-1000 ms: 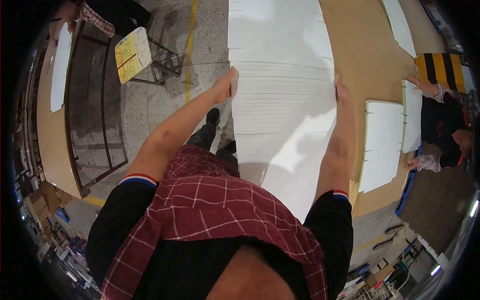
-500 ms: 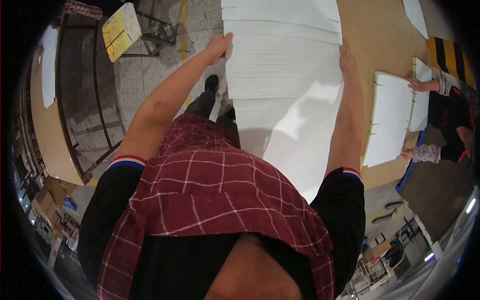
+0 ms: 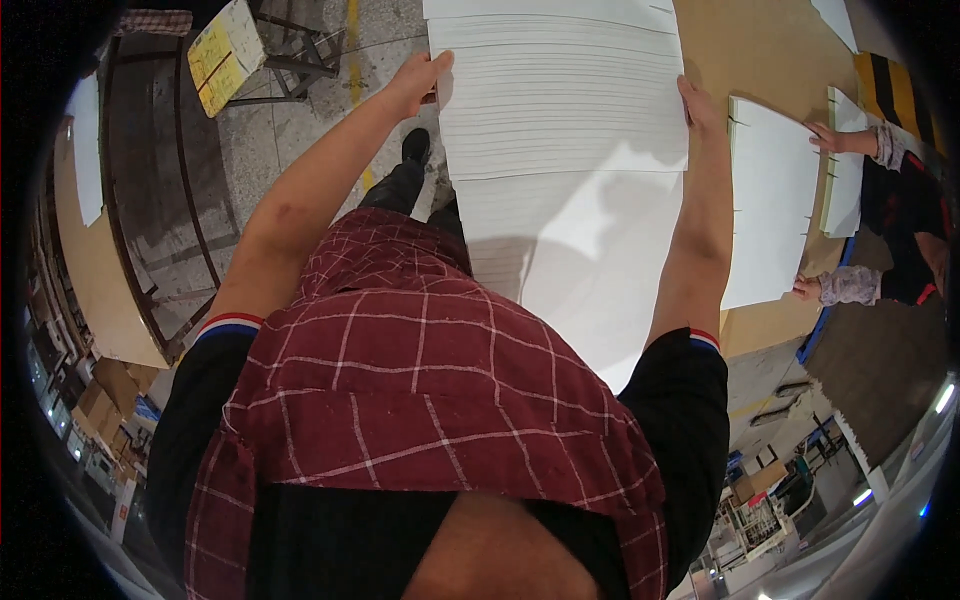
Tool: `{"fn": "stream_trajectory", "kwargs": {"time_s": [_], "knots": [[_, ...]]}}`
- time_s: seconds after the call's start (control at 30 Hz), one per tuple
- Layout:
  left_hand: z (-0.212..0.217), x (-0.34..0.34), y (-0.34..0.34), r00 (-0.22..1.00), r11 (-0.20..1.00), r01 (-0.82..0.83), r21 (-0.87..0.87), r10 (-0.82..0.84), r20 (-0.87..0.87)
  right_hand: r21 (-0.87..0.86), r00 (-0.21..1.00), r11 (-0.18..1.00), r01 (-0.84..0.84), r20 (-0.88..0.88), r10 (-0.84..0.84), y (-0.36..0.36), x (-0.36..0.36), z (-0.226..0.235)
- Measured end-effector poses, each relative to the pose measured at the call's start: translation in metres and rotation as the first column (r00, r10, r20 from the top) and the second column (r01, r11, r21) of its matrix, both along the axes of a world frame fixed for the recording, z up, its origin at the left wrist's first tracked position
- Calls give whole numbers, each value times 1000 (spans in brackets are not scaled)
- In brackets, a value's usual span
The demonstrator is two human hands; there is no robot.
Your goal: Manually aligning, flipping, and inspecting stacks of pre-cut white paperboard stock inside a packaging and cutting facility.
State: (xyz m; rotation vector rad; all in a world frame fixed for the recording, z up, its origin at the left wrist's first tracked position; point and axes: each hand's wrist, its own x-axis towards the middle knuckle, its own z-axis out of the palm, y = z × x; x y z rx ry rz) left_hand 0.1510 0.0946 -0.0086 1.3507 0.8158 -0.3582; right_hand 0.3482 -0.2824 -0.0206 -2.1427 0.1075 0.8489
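A fanned stack of white paper sheets (image 3: 560, 90) lies in front of me, its many edges showing as closely spaced crosswise lines. My left hand (image 3: 420, 82) is closed on the stack's left edge, thumb toward the edge and the other fingers mostly hidden. At the opposite edge my right hand (image 3: 702, 108) is closed on the same sheets; part of its grip is out of sight. Nearer my body, a smooth white sheet (image 3: 590, 290) extends from under the fanned edges, with shadows across it.
A brown tabletop (image 3: 735, 50) runs along the right. There a co-worker's hands (image 3: 825, 138) hold a white stack (image 3: 770, 200) with dark edge marks, beside another white stack (image 3: 845, 185). Left of me stand a yellow-and-white-topped stool (image 3: 228, 60) and a rusty metal frame (image 3: 185, 170).
The fanned sheet edges have spread more evenly, and their nearest edge sits slightly farther from me. My hands stay at the sides. The co-worker's stack has shifted slightly away and toward the left.
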Motion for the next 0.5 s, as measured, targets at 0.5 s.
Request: {"fn": "stream_trajectory", "kwargs": {"time_s": [0.5], "knots": [[-7, -10, -1, 997, 997, 68, 41, -67, -34, -435, 891, 900, -6, 407, 202, 21, -20, 12]]}}
